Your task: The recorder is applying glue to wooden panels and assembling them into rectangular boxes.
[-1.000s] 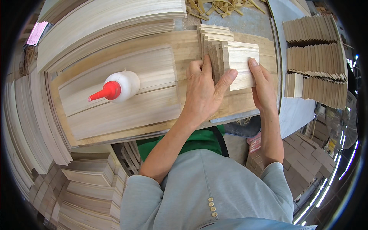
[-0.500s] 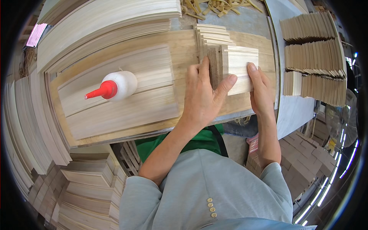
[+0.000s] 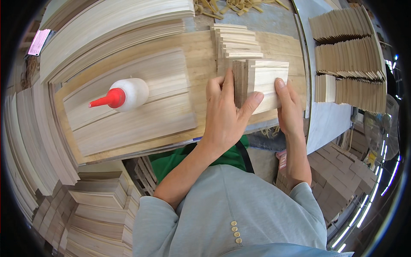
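Observation:
Between my two hands is a small stack of thin wooden boards [image 3: 269, 81], its pale top face turned up toward me. My left hand [image 3: 226, 109] wraps the left side, with its thumb on the near corner and fingers along the stacked edges. At the right edge my right hand [image 3: 289, 105] grips with the thumb on top; its other fingers are partly hidden under the boards. Just beyond lies a row of overlapping wooden boards [image 3: 237, 40]. To the left, a white glue bottle [image 3: 136, 92] with a red nozzle lies on two wide wooden panels [image 3: 158, 118].
Long boards are stacked at the far left [image 3: 115, 32]. Rows of small boards [image 3: 342, 60] stand on a grey side table [image 3: 327, 128] at right. Yellowish bands [image 3: 239, 5] lie at the back. Wood stacks [image 3: 100, 214] rise below the bench at left.
Both hands have drawn the held stack slightly nearer to me, away from the overlapping row, so more of that row shows. The view has shifted a little.

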`<state>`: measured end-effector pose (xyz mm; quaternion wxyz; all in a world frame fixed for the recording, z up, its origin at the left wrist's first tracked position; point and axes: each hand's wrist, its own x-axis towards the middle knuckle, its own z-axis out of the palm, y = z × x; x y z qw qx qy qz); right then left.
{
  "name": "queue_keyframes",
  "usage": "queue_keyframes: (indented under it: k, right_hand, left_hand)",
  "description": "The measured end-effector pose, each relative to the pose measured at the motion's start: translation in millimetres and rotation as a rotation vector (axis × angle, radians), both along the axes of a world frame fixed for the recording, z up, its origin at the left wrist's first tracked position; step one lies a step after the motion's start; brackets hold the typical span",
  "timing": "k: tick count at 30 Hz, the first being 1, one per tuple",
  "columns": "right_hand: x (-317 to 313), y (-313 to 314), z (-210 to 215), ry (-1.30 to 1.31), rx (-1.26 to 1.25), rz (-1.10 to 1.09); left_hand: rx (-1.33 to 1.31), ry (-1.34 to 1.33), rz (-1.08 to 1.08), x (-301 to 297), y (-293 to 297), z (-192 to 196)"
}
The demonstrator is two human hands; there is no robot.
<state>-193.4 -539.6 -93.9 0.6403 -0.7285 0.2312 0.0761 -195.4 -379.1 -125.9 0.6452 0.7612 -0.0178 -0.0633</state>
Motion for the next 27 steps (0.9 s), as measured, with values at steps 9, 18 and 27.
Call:
queue_keyframes:
  k: [9, 18, 27]
  right_hand:
    - [-9, -2, -17, -0.005, -0.03, 0.042]
    - [-11, -2, -21, -0.028, -0.055, 0.052]
    - [-30, -4, -14, -0.061, -0.126, 0.078]
  left_hand:
    - [0.098, 0.004, 0.009, -12, 0, -11]
    - [0.099, 0.017, 0.003, -10, -3, -10]
    - [0.05, -0.003, 0.023, -34, -6, -8]
